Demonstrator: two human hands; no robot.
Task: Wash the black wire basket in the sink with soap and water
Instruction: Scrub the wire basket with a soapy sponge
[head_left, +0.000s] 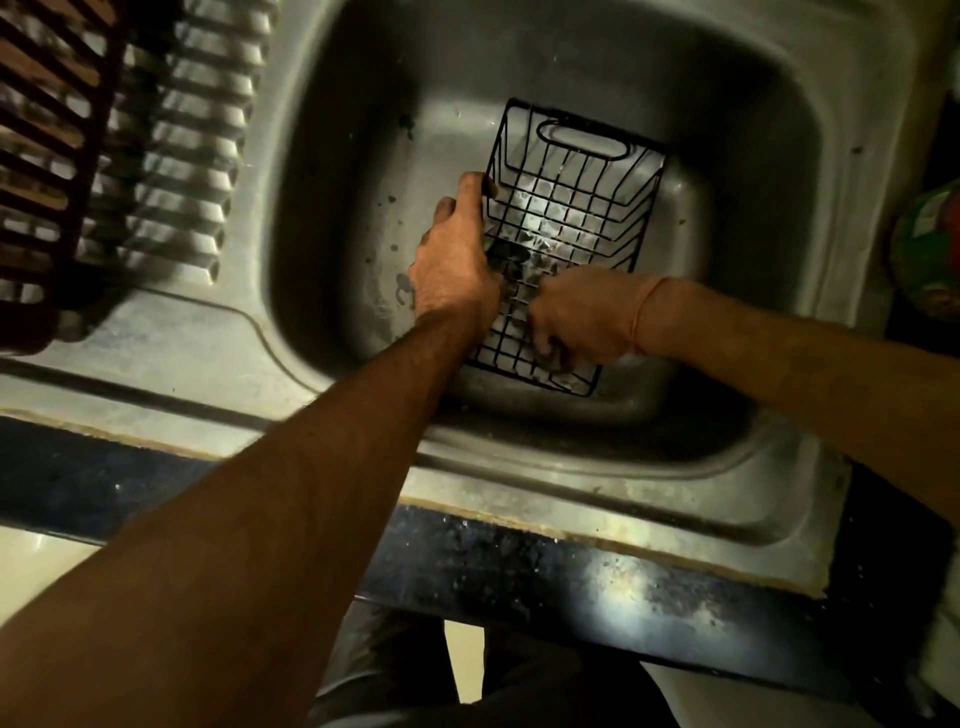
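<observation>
A black wire basket (576, 171) lies in the steel sink (363, 104), its handle end pointing away from me. My left hand (457, 254) grips the basket's left rim, thumb over the wire. My right hand (576, 317) is closed inside the near half of the basket, pressed against the wire floor. A dark, wet-looking scrubber shows between the two hands; I cannot tell exactly what it is. An orange thread circles my right wrist.
The ribbed steel drainboard (182, 156) lies left of the sink, with a dark brown slatted rack (47, 156) standing on it. A green round object (930, 249) sits at the right edge. Dark counter edge (519, 561) runs along the front.
</observation>
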